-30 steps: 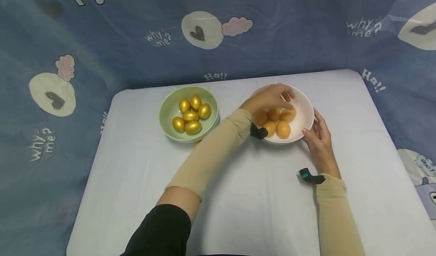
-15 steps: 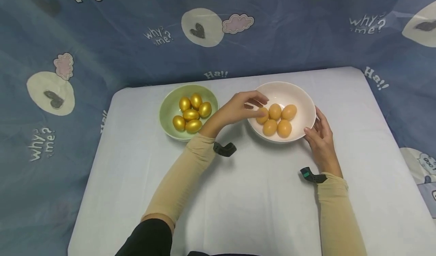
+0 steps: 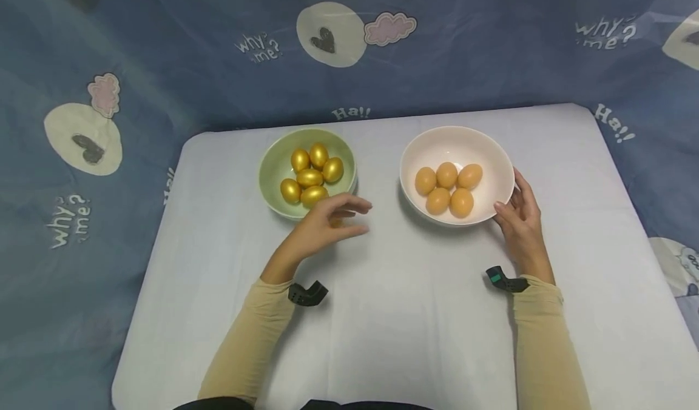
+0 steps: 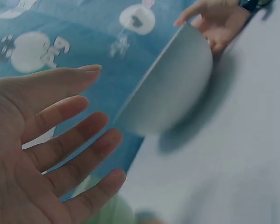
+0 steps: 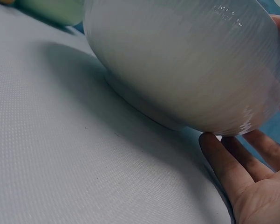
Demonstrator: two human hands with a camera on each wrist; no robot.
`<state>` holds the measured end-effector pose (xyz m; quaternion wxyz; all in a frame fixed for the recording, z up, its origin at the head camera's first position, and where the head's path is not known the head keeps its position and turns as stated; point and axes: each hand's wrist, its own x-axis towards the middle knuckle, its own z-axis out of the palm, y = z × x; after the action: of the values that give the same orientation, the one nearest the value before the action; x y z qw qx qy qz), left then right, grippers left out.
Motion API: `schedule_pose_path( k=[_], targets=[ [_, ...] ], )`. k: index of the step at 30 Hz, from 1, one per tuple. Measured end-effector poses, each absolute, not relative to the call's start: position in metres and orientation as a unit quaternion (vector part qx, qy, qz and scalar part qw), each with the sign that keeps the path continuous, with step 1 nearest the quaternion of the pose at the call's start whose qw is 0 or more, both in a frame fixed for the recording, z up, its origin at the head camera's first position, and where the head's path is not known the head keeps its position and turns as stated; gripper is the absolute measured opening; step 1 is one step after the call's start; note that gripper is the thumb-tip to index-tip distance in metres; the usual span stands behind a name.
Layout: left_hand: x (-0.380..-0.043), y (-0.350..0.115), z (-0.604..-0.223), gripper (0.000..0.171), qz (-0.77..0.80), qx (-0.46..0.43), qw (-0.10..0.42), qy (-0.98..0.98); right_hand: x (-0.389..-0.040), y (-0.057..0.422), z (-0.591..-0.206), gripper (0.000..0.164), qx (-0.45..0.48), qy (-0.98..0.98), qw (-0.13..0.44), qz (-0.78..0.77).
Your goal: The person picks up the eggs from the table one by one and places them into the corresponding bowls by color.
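In the head view my left hand [image 3: 319,231] hovers with extended fingers and parted thumb at the near side of the green bowl [image 3: 271,176]. That bowl holds several shiny golden eggs [image 3: 309,178]. A bit of an orange-brown thing [image 3: 336,222] shows between thumb and fingers, mostly hidden by the hand. The left wrist view shows the palm with nothing held. My right hand [image 3: 524,228] grips the white bowl [image 3: 494,167] at its right side, thumb on the rim, fingers under the outer wall [image 5: 191,70]. Several brown eggs [image 3: 446,175] lie in it.
Both bowls stand toward the back of a table with a white cloth [image 3: 393,313]. Behind the table hangs a blue printed curtain [image 3: 469,46]. Each wrist wears a small black camera, such as the left camera [image 3: 307,293].
My left hand has drawn back from above the white bowl, leftward and nearer, to the front of the green bowl. The right hand still holds the white bowl. The view has shifted slightly.
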<state>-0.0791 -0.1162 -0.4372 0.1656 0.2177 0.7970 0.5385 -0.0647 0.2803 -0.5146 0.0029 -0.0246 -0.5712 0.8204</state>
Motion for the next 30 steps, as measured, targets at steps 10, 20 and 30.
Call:
schedule_pose_path(
  k=[10, 20, 30],
  targets=[
    [-0.024, -0.188, -0.469, 0.04, 0.563, 0.121, 0.105, 0.811, -0.065, 0.277, -0.514, 0.073, -0.022, -0.567, 0.012, 0.823],
    [-0.022, -0.202, -0.493, 0.049, 0.564, 0.067, 0.085, 0.819, -0.061, 0.281, -0.515, 0.072, -0.033, -0.565, 0.018, 0.824],
    [-0.032, -0.173, -0.497, 0.054, 0.56, 0.064, 0.094, 0.821, -0.065, 0.278, -0.515, 0.072, -0.024, -0.56, 0.017, 0.828]
  ],
)
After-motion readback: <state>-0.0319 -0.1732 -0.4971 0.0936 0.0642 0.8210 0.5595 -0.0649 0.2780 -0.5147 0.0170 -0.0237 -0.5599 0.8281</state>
